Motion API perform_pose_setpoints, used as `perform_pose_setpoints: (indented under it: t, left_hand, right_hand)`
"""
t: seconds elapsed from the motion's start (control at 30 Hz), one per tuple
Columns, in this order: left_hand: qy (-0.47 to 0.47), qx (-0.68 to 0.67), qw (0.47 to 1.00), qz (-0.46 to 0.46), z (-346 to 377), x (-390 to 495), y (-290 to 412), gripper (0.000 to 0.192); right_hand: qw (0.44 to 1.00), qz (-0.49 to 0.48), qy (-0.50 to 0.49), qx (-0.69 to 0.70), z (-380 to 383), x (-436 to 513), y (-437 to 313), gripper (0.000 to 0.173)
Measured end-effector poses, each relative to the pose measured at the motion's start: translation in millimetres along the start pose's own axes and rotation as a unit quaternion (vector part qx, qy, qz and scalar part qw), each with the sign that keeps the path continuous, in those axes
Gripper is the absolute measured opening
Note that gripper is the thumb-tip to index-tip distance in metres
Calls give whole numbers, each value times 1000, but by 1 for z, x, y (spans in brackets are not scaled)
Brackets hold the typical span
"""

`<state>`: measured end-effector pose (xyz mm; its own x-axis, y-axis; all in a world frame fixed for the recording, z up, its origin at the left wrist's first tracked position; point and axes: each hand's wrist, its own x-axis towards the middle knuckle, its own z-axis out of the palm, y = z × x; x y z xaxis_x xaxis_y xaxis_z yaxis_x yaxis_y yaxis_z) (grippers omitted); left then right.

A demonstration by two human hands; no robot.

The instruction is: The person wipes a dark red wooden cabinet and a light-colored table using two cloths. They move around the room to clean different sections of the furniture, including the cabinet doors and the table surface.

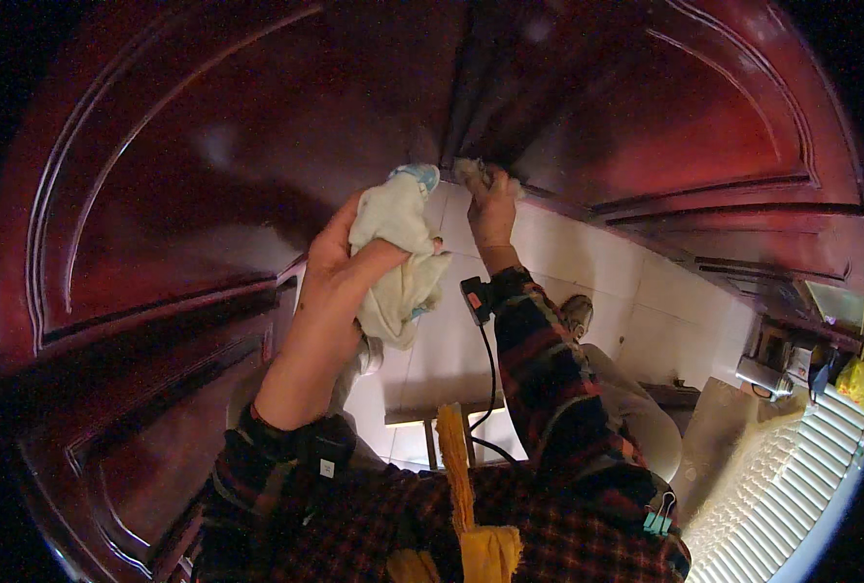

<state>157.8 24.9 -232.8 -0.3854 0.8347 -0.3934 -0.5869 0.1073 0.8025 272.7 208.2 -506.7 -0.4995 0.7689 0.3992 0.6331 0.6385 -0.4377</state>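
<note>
In my left hand (352, 270), a bunched whitish cloth (395, 226) with a blue patch at its upper end is gripped between thumb and fingers. My right hand (493, 204) reaches farther forward and holds a pale, crumpled cloth (468, 171) at the lower edge of the dark red glossy wooden panels, near the seam where they meet. Its fingertips are partly lost in shadow. A black device with a cable (476, 299) sits at my right cuff.
Large red panels (242, 146) rise in front and at both sides above a pale tiled floor (585, 248). A white ribbed radiator (789, 495) stands at lower right, with a yellow bag (856, 380) and small items near its far end. A yellow cloth strip (457, 466) hangs before my body.
</note>
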Motion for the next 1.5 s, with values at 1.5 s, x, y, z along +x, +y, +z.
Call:
perform_pose_setpoints:
  t: [1.5]
  left_hand:
    - [-31, 115, 992, -29, 8, 24, -27, 53]
  right_hand:
    - [785, 377, 236, 430, -41, -18, 137, 45]
